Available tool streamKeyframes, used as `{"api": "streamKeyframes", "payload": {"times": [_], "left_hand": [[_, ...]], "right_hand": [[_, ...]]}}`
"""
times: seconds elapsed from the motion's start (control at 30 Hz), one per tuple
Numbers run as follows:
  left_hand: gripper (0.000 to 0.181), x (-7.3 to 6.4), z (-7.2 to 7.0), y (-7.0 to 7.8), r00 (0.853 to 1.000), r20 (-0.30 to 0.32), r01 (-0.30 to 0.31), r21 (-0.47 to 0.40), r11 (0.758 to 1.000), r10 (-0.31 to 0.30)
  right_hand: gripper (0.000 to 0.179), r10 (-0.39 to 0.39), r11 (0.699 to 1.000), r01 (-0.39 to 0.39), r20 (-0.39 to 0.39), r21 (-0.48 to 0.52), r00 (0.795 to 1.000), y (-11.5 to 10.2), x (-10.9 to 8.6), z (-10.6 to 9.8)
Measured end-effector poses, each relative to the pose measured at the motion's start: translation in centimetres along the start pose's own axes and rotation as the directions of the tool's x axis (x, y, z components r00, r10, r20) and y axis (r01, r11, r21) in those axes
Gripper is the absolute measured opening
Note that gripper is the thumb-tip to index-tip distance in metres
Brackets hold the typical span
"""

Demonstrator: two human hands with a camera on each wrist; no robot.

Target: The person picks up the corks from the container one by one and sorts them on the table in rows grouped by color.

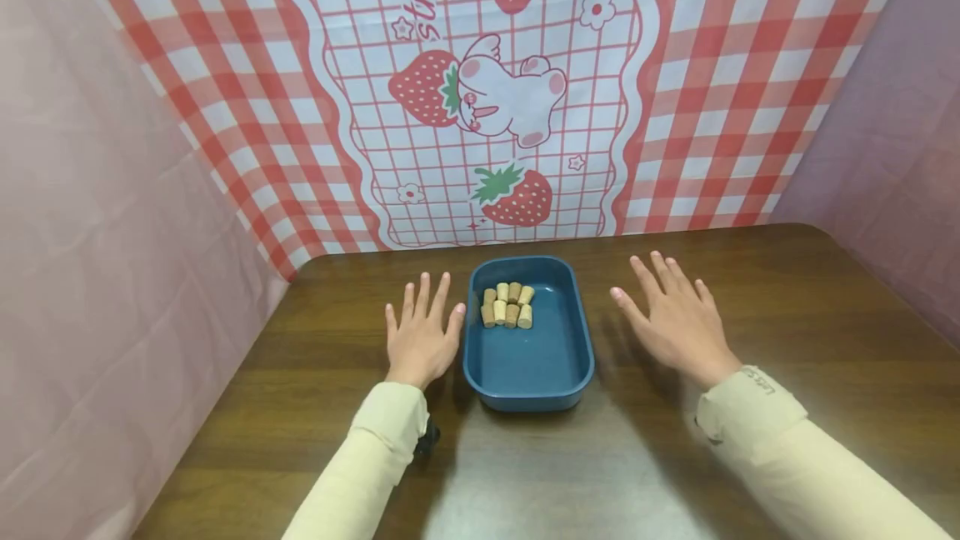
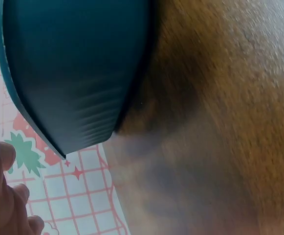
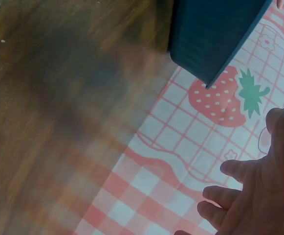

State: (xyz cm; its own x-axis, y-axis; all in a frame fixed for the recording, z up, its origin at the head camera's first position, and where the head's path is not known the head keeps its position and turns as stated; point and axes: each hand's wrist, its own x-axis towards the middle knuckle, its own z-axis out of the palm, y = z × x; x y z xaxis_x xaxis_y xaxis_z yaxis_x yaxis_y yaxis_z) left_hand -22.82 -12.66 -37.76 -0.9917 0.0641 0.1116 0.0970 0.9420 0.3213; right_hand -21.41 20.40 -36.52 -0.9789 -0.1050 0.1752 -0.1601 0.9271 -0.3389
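Red-and-white checked cloth (image 1: 723,90) printed with strawberries hangs as backdrop behind a dark brown wood-grain table (image 1: 817,332). Plain pinkish fabric (image 1: 112,215) closes the left side; mauve fabric (image 1: 877,182) closes the right. Light glare lies on the near part of the tabletop.

Near the middle: deep blue rectangular tray (image 1: 540,369) with rounded corners, long side running away from the person. Inside, tapered tan cork stoppers (image 1: 512,316), eight visible, bunched in two rows against the left wall toward the far half. Shades vary from pale to darker brown. Tray floor is bare to their right and on the near side.

Left hand (image 1: 422,336): palm down, fingers extended and released, thumb just beside the tray's left wall; whether it touches, cannot tell. Right hand (image 1: 678,323): fingers spread and released, over the table, apart from the tray's right side.

Both forearms in cream sleeves (image 1: 783,432), dark lettering on the right cuff. Small black object (image 1: 427,437) at the left wrist. From both wrist views, the tray's side wall blocks sight of the stoppers.
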Motion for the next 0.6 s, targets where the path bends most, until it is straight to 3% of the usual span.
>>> {"api": "streamKeyframes", "payload": {"times": [0.3, 0.6], "left_hand": [[0.062, 0.2, 0.0, 0.2, 1.000, -0.026, -0.019, -0.064, 0.998, 0.017], [0.060, 0.3, -0.1, 0.4, 0.998, -0.064, -0.015, -0.131, 0.991, 0.007]], "right_hand": [[0.075, -0.031, 1.000, 0.031, -0.057, -0.006, 0.998, -0.5, 0.2, -0.6], [0.072, -0.023, 1.000, 0.023, -0.060, -0.005, 0.998, -1.0, 0.5, -1.1]]}}
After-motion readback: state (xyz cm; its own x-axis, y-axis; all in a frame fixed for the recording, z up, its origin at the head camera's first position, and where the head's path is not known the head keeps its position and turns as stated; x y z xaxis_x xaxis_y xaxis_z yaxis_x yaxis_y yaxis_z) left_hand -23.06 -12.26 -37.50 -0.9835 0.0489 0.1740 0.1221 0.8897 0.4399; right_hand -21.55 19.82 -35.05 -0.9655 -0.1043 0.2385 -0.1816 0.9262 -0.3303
